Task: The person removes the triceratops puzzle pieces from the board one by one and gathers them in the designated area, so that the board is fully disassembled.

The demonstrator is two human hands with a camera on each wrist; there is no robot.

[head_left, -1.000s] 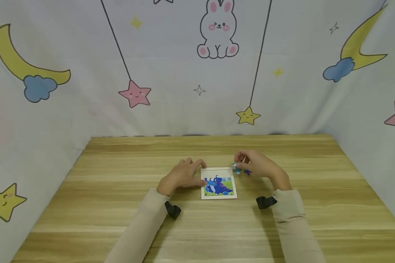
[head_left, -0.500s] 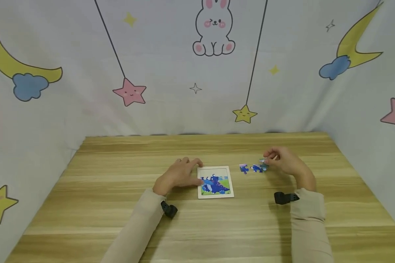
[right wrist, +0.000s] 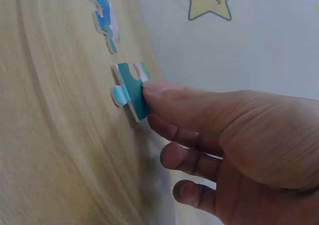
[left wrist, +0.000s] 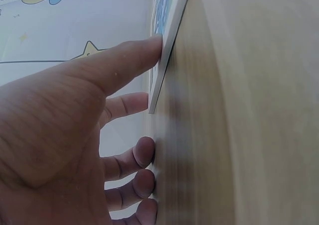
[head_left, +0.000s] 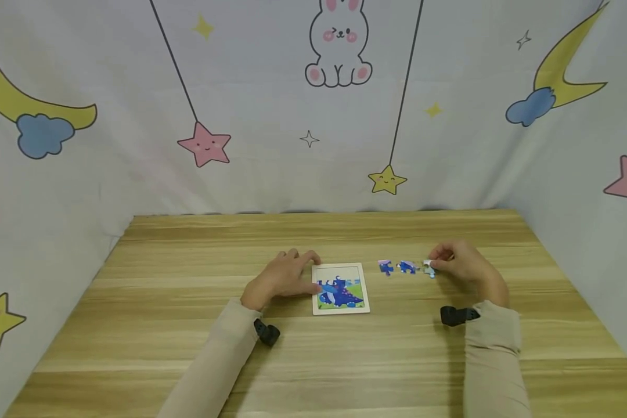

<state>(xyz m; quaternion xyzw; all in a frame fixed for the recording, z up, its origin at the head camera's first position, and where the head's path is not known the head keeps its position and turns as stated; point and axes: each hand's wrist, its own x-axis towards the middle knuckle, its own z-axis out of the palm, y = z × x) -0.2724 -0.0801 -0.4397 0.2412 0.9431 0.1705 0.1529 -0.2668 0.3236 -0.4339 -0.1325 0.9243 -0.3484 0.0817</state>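
Note:
My left hand rests at the left side of a square puzzle tray with a pale rim. In the left wrist view its straight thumb presses the rim, and the index finger touches the corner; the remaining fingertips sit at the tabletop. Pieces of a blue dinosaur picture fill the lower part of the tray, while the upper part is bare. Off to the right, my right hand pinches a teal jigsaw piece between thumb and fingers, close above the table. Two blue jigsaw pieces lie between tray and right hand.
The wood-grain table reaches back to a white cloth wall printed with stars, moons and a rabbit. Similar cloth closes off both sides. A black wrist camera sits on each sleeve.
My right hand has moved right, away from the tray, carrying the teal piece past the two blue ones and turning it a little. The left hand stays at the tray.

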